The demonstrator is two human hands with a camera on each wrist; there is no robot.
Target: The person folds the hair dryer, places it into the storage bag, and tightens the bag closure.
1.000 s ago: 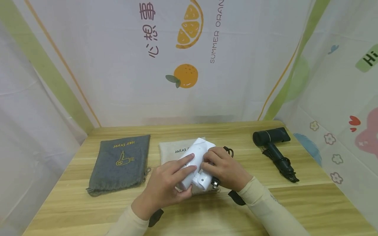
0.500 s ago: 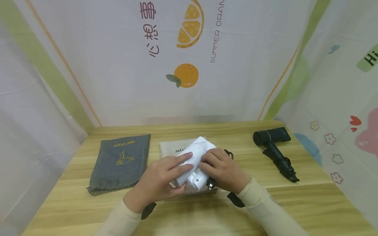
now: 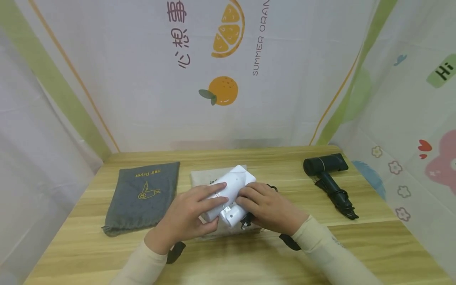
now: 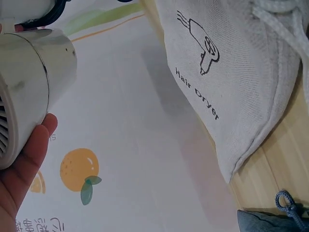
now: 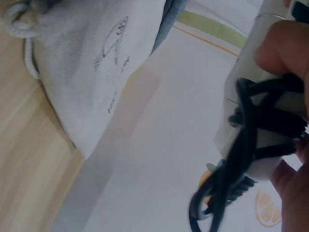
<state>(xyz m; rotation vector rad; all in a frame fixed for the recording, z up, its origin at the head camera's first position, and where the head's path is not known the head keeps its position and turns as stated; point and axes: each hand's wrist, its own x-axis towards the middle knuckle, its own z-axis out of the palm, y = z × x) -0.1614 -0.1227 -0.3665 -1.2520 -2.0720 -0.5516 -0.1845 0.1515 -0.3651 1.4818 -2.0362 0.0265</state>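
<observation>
White glossy hair dryer is up in both hands, at six o'clock in my head view, above the off-white cloth drawstring bag; both wrist feeds give me a gap between dryer and bag, so not touching. Barrel slants seven to one o'clock, handle alongside on its four o'clock side. Left hand grips the barrel at its seven o'clock end, fingers on top, thumb below. Right hand is curled round the handle and holds black looped cord against it; exact fingertip contact I can't tell. Black plug with metal pins pokes out at five o'clock, just beside the right hand.

Pale wood-grain worktop under everything. From the white dryer: dark grey cloth bag with yellow print lies flat at nine o'clock; matt black hair dryer lies between two and three o'clock, well apart, handle toward five o'clock with its own cord bundled round. White curtain with orange prints hangs at twelve. Cream sleeves on both arms.
</observation>
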